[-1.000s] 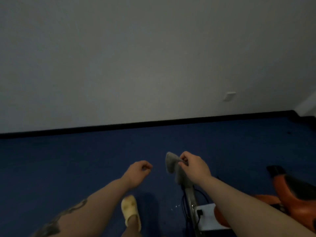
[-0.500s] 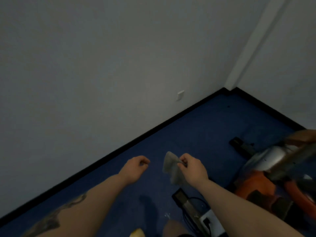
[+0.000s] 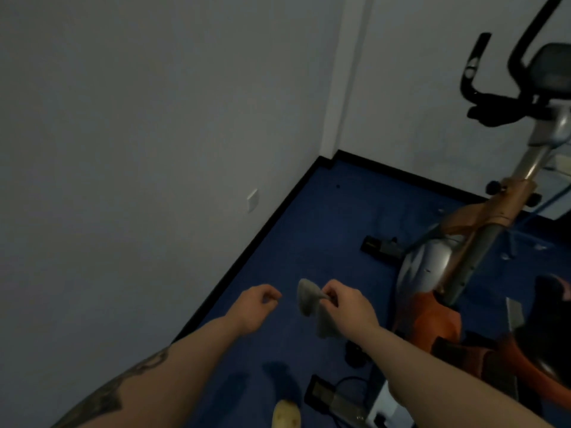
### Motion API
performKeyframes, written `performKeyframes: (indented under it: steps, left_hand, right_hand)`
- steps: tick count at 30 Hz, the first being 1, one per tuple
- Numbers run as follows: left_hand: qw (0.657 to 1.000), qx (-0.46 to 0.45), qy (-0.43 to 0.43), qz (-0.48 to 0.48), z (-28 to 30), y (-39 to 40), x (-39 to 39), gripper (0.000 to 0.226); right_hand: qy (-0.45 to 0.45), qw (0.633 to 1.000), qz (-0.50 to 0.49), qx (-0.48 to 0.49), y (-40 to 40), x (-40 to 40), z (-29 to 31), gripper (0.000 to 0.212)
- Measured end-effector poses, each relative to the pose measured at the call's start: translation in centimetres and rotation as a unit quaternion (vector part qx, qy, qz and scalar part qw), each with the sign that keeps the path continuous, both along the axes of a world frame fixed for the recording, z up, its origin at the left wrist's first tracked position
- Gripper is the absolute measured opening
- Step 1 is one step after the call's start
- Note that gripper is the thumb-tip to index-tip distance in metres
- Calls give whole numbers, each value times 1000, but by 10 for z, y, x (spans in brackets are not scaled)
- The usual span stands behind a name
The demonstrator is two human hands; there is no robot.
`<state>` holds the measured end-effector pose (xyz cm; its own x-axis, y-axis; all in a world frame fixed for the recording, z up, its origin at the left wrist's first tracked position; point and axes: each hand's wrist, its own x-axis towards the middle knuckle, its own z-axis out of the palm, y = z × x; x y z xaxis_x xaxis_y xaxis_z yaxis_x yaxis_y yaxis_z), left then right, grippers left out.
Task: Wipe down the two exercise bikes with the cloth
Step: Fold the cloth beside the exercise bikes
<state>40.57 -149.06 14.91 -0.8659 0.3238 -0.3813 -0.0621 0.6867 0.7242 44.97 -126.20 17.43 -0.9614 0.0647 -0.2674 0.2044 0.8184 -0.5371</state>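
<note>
Since the earlier frames the view has swung right: room corner and wall socket slide left, and one exercise bike point(image 3: 457, 273) now shows in full height, handlebars point(image 3: 494, 88) and console point(image 3: 553, 69) included, where only its orange base showed before. Hands keep about the same pose.

Count: two hands, one cloth, one bike clearly seen, one slipper, one wall socket.

Right hand point(image 3: 349, 307) pinches the grey cloth point(image 3: 312, 304) between thumb and curled fingers; cloth hangs down, limp, in mid-air at 6 o'clock from frame centre, just beside the bike's silver flywheel cover and not touching it. Left hand point(image 3: 256, 307) is loosely curled, holds nothing, near the cloth at its 9 o'clock, apart from it. Tattoo on the left forearm.

Bike stands at 3 to 4 o'clock, orange and silver body, black handlebars at 1 o'clock. Dark base bar with a cable point(image 3: 346, 387) lies at 6 o'clock; whether it belongs to a second bike I cannot tell. Yellow slipper point(image 3: 285, 417) at bottom edge.

Floor point(image 3: 324, 230) is blue carpet with black skirting. Walls are plain white-grey, meeting in a corner at 12 o'clock. Socket point(image 3: 252, 200) low on the left wall. Dim light.
</note>
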Motion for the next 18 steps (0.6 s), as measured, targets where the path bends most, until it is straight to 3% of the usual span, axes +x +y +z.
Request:
performKeyframes:
  steps: [12,18]
  left_hand:
    - [991,35,7,-129,18,75,-155,17]
    - [972,43,22,-231,30,120,-249,17]
  right_hand:
    - [24,993,-114,-2,48,-96,12,6]
    - [54,971,-234,-21,73,-158,21,8]
